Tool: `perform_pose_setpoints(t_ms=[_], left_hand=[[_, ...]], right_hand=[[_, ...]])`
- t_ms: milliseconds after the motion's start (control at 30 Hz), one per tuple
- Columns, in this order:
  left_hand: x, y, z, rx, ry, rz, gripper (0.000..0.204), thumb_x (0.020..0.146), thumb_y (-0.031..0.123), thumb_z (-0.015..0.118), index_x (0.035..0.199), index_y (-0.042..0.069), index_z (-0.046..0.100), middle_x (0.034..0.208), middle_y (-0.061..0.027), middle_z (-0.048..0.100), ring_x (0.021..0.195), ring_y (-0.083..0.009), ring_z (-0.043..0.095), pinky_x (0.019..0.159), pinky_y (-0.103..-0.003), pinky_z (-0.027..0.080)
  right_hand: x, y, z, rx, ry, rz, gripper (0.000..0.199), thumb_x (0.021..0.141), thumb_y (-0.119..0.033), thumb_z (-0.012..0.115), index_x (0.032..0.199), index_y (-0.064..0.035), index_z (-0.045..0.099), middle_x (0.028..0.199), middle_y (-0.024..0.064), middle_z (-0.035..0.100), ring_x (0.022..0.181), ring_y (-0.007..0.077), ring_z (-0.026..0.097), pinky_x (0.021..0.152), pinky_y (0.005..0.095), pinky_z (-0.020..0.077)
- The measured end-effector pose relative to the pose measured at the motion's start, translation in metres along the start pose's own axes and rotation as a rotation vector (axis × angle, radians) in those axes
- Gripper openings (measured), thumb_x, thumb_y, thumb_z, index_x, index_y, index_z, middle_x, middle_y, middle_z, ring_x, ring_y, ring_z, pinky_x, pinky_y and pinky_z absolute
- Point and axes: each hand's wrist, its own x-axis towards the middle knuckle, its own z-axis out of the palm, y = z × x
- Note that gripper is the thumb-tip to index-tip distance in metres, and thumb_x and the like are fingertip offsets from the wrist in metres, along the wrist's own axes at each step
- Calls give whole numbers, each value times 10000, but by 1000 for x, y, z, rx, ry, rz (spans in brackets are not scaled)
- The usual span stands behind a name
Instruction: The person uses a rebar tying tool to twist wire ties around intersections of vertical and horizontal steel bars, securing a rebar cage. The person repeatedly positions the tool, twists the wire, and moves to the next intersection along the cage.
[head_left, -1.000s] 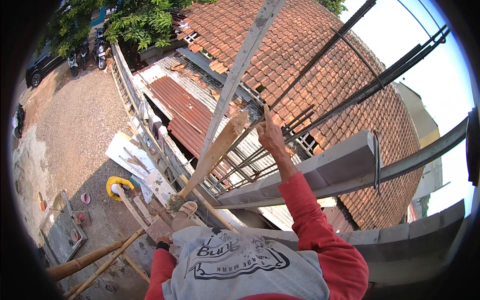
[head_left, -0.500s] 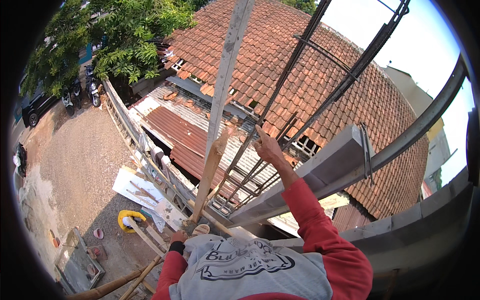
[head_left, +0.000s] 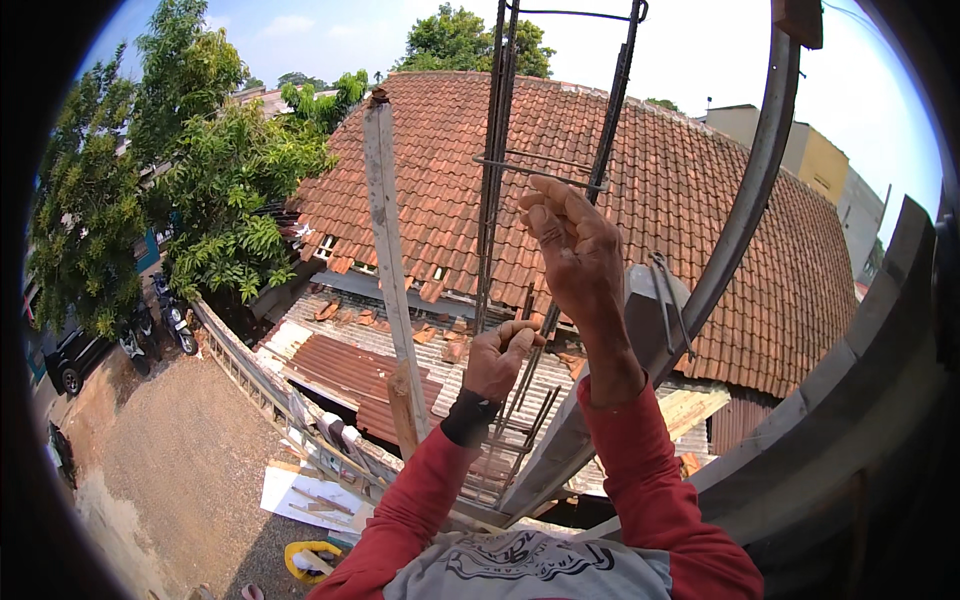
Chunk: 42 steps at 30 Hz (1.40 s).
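My right hand [head_left: 580, 245] is raised in front of the rebar column [head_left: 497, 150], just below a thin steel stirrup [head_left: 540, 172]. Its fingers are curled toward the thumb; whatever they may hold is hidden. Lower and to the left, my left hand [head_left: 502, 362], with a black wristband, is closed, its fingertips by one of the column's bars. I cannot make out anything between those fingers. A tall grey-stained timber [head_left: 385, 200] stands left of the column, with a shorter brown wooden piece [head_left: 402, 405] at its foot.
A grey beam [head_left: 545, 480] with a bent steel rod [head_left: 672, 310] hooked over its end rises at right, beside a curved metal bar [head_left: 755, 220]. Beyond are a tiled roof [head_left: 680, 240] and corrugated sheets [head_left: 350, 370]. Far below left lies gravel ground [head_left: 200, 430].
My view has tilted up. My left hand has left the spot by the brown timber's base and come up to the column. My right hand has turned and its pointing finger has curled in.
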Motion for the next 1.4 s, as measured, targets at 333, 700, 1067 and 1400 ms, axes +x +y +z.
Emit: perform_pose_setpoints(t_ms=[333,700,1067,1400], left_hand=[[183,48,17,-412,53,-102,915,838,582,838,1456,-17,528,1259,-198,683,532,-29,480,378,-160,314],[273,39,48,-873,-88,-87,1099,767,538,909,1562,69,312,1180,-128,548,573,-119,556,376,-202,291],[277,41,69,-913,57,45,435,828,417,790,1089,82,694,686,-10,570,429,-81,422,372,-209,239],[289,54,80,-967,134,39,391,875,319,672,1190,102,588,1077,-91,719,657,-132,622,395,-233,302]], right_hand=[[178,-7,-57,-63,548,114,904,896,-277,761,1578,86,293,1589,321,323,1392,405,490,1085,468,505],[211,84,-59,-199,321,374,1364,662,-544,925,1602,106,181,1408,325,513,1310,392,542,1123,488,419],[223,112,-52,-403,476,255,417,896,-301,636,1118,44,707,988,203,725,982,324,686,912,466,516],[230,128,-57,-337,452,215,386,866,-215,606,1079,102,661,919,222,712,851,349,693,815,470,535]])
